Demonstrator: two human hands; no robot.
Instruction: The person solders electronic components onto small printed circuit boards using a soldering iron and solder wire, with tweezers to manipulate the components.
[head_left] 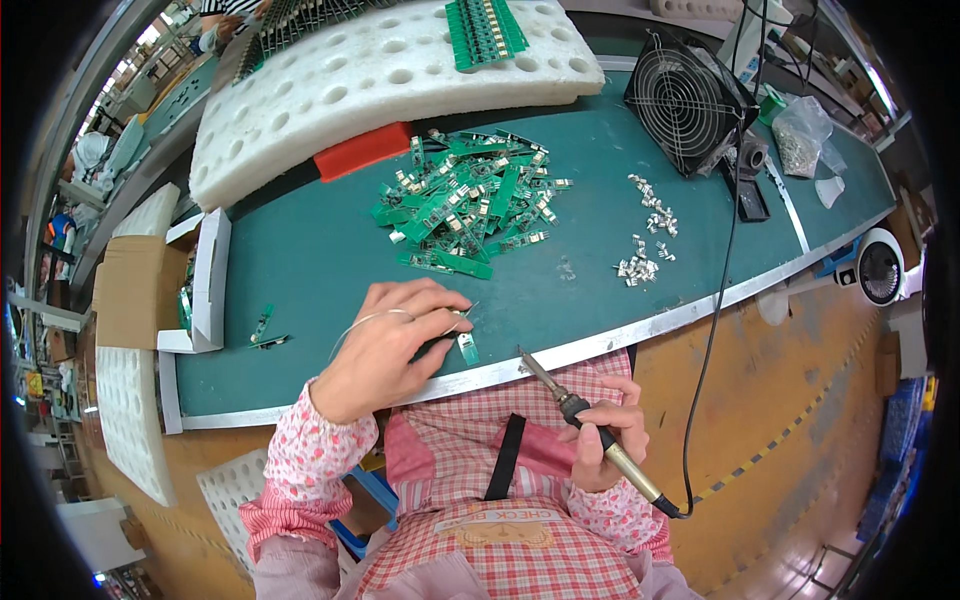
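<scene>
My left hand (385, 350) rests palm down at the bench's front edge, its fingers pinching a small green circuit board (469, 351). A thin pale wire (352, 328), which looks like solder, loops over the back of this hand and reaches its fingertips. In front of my body, my right hand (612, 432) is wrapped around a soldering iron (570, 402). The iron's tip points up and left, just over the metal edge, apart from the board. Past my hands lies a heap of green circuit boards (465, 200).
Small metal parts (642, 262) lie to the right. Behind them are a black fan (690, 105) and a bag of parts (800, 135). White foam (300, 120) and a red bin (362, 150) stand at the back. An open carton (212, 285) is left. The iron's cord (722, 270) crosses the edge.
</scene>
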